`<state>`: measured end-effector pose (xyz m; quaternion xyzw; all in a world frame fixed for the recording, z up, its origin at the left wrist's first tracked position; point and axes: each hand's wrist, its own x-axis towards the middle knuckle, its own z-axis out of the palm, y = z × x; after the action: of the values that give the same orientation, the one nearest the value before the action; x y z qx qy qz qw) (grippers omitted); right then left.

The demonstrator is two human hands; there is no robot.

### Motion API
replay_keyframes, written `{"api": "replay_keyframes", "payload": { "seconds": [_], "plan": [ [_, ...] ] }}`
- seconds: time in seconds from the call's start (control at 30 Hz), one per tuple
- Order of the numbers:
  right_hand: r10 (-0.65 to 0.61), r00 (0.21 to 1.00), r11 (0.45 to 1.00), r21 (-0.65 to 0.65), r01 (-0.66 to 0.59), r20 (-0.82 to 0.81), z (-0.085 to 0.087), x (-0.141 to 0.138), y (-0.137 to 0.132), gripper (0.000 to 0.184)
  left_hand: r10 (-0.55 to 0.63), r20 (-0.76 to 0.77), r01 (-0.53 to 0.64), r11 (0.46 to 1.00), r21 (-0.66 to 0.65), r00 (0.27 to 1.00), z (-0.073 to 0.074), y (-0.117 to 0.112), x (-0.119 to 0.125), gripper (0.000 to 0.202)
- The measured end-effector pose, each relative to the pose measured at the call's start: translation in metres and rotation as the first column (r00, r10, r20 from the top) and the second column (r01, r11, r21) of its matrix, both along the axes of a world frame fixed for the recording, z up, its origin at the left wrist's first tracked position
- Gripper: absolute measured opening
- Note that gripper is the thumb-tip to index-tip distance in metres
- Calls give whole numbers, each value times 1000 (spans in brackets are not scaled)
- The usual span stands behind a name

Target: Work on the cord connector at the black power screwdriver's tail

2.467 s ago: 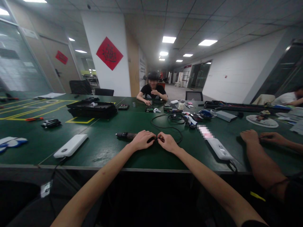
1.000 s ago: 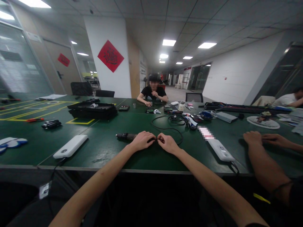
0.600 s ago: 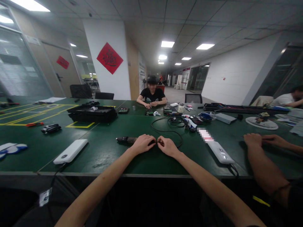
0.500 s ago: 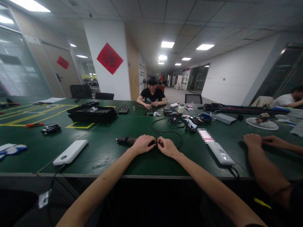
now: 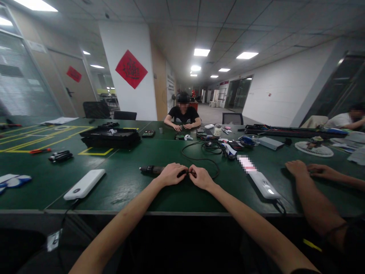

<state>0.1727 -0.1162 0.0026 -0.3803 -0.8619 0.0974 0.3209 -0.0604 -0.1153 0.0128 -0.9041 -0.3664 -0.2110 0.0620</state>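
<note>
A dark electric screwdriver (image 5: pixel 151 170) lies on the green table with its silver tip pointing left. My left hand (image 5: pixel 172 174) is closed around its rear part, which the fingers mostly hide. Close beside it, my right hand (image 5: pixel 200 177) pinches the black cable (image 5: pixel 217 167) where it meets the back of the screwdriver. The join between cable and tool sits between both hands and is too small to make out. From there the cable loops away to the right and back across the table.
White power banks (image 5: pixel 84 184) lie left and right of my arms. A black tray (image 5: pixel 110 137) stands at the back left, near pliers-like tools (image 5: pixel 60 156). A co-worker's hands (image 5: pixel 298 168) rest at the right. Another person (image 5: pixel 183 114) sits opposite, among circuit boards.
My hands keep nearly the same place and grip. The co-worker's arms at the right have shifted slightly left. The view has turned a little.
</note>
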Motion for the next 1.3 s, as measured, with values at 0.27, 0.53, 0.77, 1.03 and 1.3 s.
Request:
{"api": "replay_keyframes", "payload": {
  "seconds": [0.27, 0.53, 0.77, 1.03, 1.3],
  "plan": [
    [8, 1000, 1000, -3, -8, 11, 1, 0, 2, 9, 23, 13, -24, 1000, 8, 1000, -2, 0, 0, 22],
    [19, 1000, 1000, 13, -19, 13, -4, 0, -1, 11, 9, 7, -9, 1000, 26, 1000, -5, -6, -3, 19],
    [25, 1000, 999, 23, -25, 18, -2, 1, -6, 10, 7, 12, -7, 999, 40, 1000, -5, -11, -1, 21],
    [20, 1000, 1000, 12, -20, 5, -1, 2, -5, 10, 38, 24, -39, 998, 40, 999, -4, -9, 1, 21],
    [7, 1000, 1000, 6, -7, 0, -3, 2, -5, 10, 32, 38, -34, 999, 41, 999, -7, -8, 1, 20]
  ]
}}
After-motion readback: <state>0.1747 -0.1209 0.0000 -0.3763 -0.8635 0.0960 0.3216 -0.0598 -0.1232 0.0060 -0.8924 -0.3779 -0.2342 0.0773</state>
